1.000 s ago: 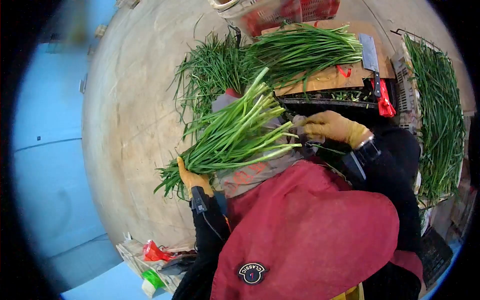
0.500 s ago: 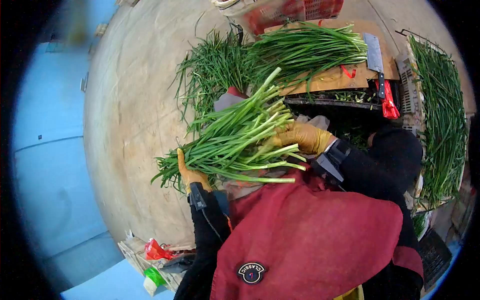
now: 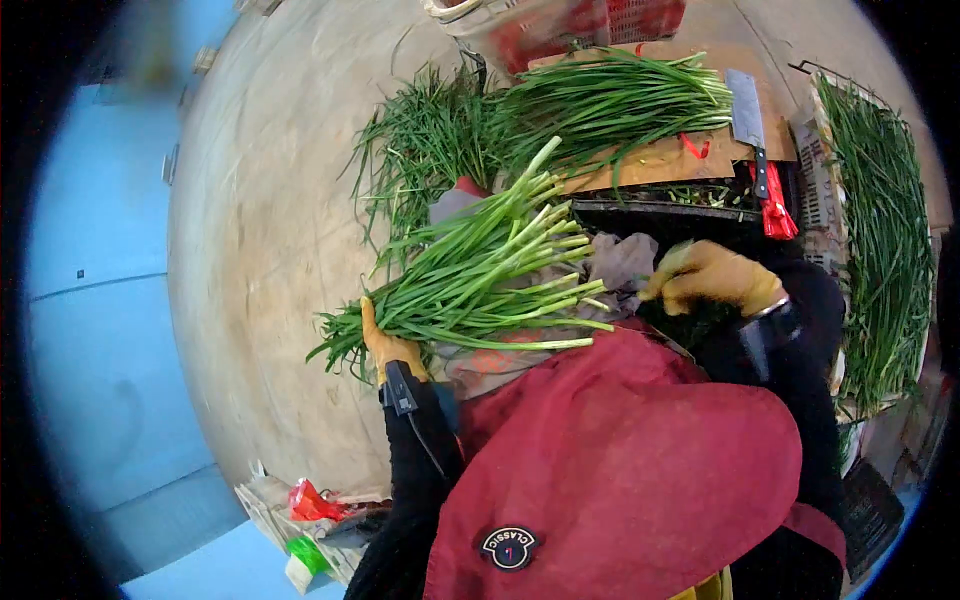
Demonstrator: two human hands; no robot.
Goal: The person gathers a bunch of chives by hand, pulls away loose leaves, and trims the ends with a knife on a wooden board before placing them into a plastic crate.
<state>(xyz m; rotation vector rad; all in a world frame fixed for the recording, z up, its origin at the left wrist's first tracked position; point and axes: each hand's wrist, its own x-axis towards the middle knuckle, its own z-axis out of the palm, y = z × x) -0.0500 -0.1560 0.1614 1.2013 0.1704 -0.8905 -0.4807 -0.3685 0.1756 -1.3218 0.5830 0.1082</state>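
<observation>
A loose bunch of green chives (image 3: 480,265) lies across my lap, pale cut ends to the right and leaf tips to the left. My left hand (image 3: 392,345), in a yellow glove, grips the leafy end, with its thumb up over the leaves and the other fingers hidden beneath. Clear of the bunch on the right, my yellow-gloved right hand (image 3: 715,278) hovers over a dark gap beside the board. Its fingers are curled together and slightly blurred; whatever they may hold cannot be made out.
More chives (image 3: 620,100) are piled on a cardboard-topped stand (image 3: 600,178), beside a cleaver (image 3: 746,110) and red ribbons (image 3: 778,210). Loose chives (image 3: 430,140) lie on the floor to its left. At right stands a white crate (image 3: 815,170) full of chives. A red-and-white basket (image 3: 590,30) is behind.
My right hand has pulled away from the pale stem ends and moved right, its fingers now curled. The left hand keeps its hold, and the bunch has barely shifted.
</observation>
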